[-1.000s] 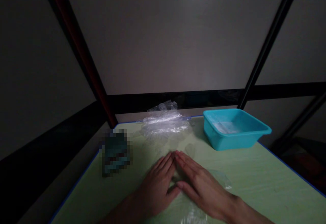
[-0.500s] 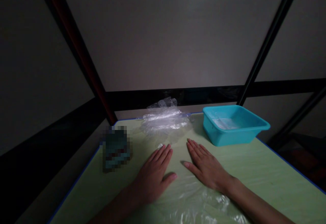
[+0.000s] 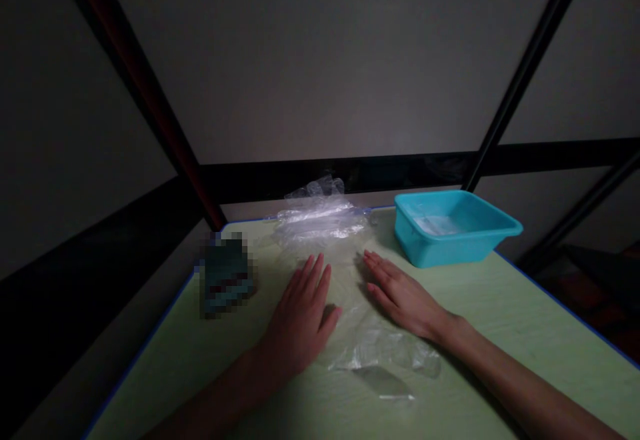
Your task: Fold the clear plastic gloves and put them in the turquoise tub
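My left hand [image 3: 300, 313] lies flat on the green table [image 3: 500, 313], fingers stretched out and pointing away from me. My right hand [image 3: 400, 293] lies flat a little to its right, fingers also extended. Both press on a clear plastic sheet or bag [image 3: 380, 353] spread on the table between and below them. Beyond the fingertips, at the table's far edge, sits a crumpled pile of clear plastic bags [image 3: 320, 220]. Neither hand grips anything.
A turquoise plastic tub [image 3: 455, 227] stands at the far right of the table. A blurred dark object [image 3: 225, 280] sits near the left edge. Dark frame bars [image 3: 520, 73] and a grey wall rise behind. The scene is dim.
My hands, touching at the fingertips a second ago, have slid apart and forward over the plastic sheet. The view has tilted slightly, so more of the sheet shows below my hands.
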### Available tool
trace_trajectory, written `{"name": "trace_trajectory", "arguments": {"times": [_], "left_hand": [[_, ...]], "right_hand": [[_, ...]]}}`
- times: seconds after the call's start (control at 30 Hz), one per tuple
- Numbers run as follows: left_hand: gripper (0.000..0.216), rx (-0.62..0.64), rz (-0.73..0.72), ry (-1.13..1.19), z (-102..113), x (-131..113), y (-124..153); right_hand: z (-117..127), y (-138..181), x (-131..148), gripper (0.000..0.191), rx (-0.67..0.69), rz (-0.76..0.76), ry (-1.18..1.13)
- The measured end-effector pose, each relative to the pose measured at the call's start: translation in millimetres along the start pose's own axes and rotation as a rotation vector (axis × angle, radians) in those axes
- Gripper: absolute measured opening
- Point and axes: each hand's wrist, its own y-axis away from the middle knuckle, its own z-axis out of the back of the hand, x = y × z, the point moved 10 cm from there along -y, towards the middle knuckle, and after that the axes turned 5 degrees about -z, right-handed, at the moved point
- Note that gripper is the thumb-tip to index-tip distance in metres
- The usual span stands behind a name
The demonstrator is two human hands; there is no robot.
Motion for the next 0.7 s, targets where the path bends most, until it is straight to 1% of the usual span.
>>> {"name": "trace_trajectory", "arguments": {"times": [0.1,0.17,0.27,0.33,0.4,0.5,0.6,0.7], "left_hand": [[0.052,0.069,-0.095,0.125,-2,-23,1],[0.054,0.126,-0.127,0.167,-8,-32,4],[0.056,0.188,-0.141,0.18,-20,-35,7],[0.056,0.197,-0.146,0.179,-24,-33,7],[0.055,0.193,-0.156,0.173,-24,-33,7],[0.054,0.205,-0.167,0.165,-26,-33,8],[0.056,0.191,-0.176,0.16,-25,-34,8],[0.057,0.173,-0.178,0.163,-25,-33,8]], "right_hand": [[-3,3,14,0.056,0.071,0.063,-0.046],[-5,8,30,0.067,0.146,0.168,-0.095],[-11,18,50,0.094,0.283,0.316,-0.142],[-17,24,55,0.108,0.368,0.351,-0.158],[-21,29,57,0.117,0.436,0.368,-0.17],[-23,35,60,0.12,0.495,0.382,-0.186],[-23,41,64,0.117,0.537,0.382,-0.189],[-18,44,67,0.113,0.559,0.362,-0.19]]}}
